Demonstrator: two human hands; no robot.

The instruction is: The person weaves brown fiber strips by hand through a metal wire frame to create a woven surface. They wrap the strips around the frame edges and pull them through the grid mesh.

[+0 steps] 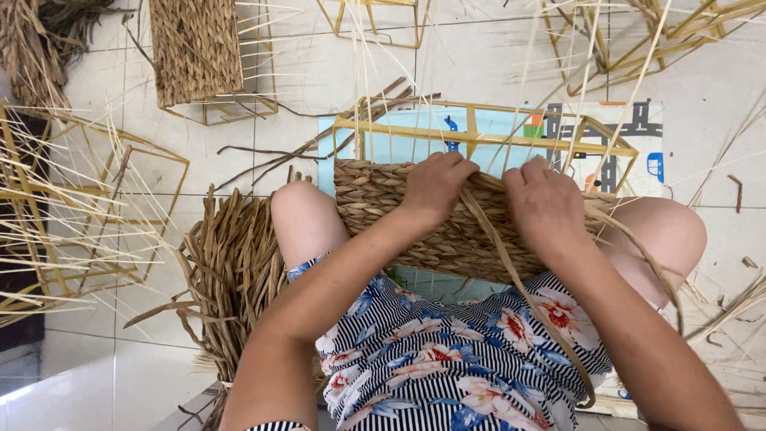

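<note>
Packages: none in view.
Labels: none in view.
Signs: none in view.
Screens: none in view.
Nearest printed surface: a play mat (630, 132) on the floor, not a package or sign; it lies at about one o'clock from the picture's middle, under the yellow frame.
Mat shape: flat and rectangular, partly hidden.
Mat colours: pale blue field at the left, a white panel at the right with grey road-like bands, small orange, green and blue patches.
</note>
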